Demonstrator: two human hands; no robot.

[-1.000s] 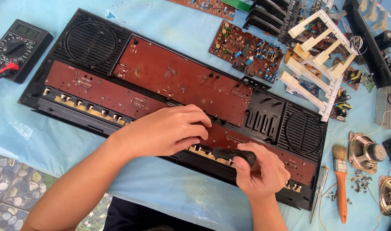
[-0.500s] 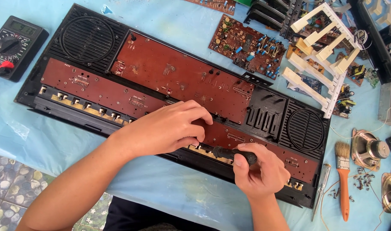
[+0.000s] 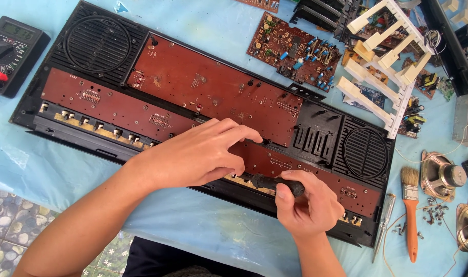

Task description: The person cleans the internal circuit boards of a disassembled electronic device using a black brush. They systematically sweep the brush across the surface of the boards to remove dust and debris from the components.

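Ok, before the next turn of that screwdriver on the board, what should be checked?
1. Right hand gripping the black screwdriver handle: ok.
2. Left hand resting over the brown circuit board, near the tool's front end: ok.
3. Tip seated in a screw: cannot tell, left hand hides it.
4. Black keyboard case flat on the blue cloth: ok.
5. Paintbrush away from both hands: ok.

— How many speaker grilles did the black panel (image 3: 316,138) have?
— Two, one at each end, and two brown boards lay across it.
— And right of the panel?
— One paintbrush (image 3: 410,205), two loose speakers, one white frame (image 3: 382,66).
— Left of it?
— One meter (image 3: 11,54).
— Hands over the panel?
— Two.
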